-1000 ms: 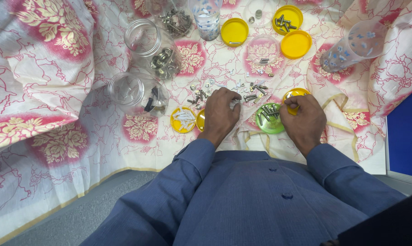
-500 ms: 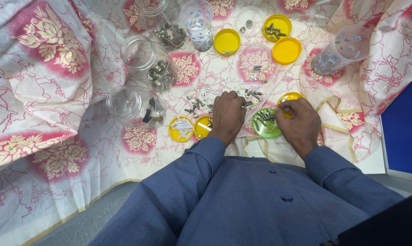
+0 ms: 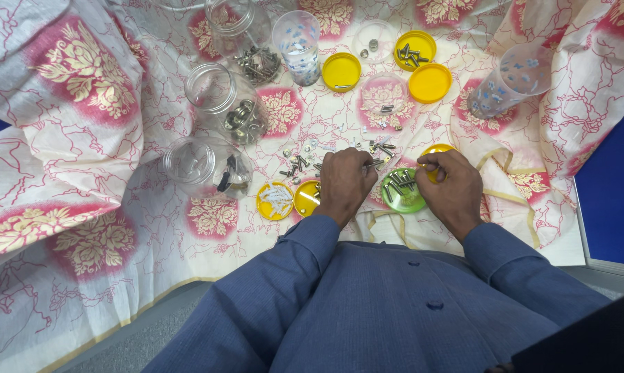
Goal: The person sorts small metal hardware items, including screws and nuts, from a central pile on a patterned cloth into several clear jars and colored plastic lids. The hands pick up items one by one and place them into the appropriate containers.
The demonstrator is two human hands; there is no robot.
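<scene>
Pinching a small, stiff, slippery screw (image 3: pixel 375 164) in my left hand (image 3: pixel 344 181), I am closing my right hand (image 3: pixel 452 185) at three o'clock, gripping another fastener mid-shank beside the green lid (image 3: pixel 401 191).

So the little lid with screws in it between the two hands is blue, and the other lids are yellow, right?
Not quite. In the head view, the lid with screws between the left hand and the right hand is green, not blue. The other lids, like the yellow lid farther up the cloth, are yellow as you said.
</scene>
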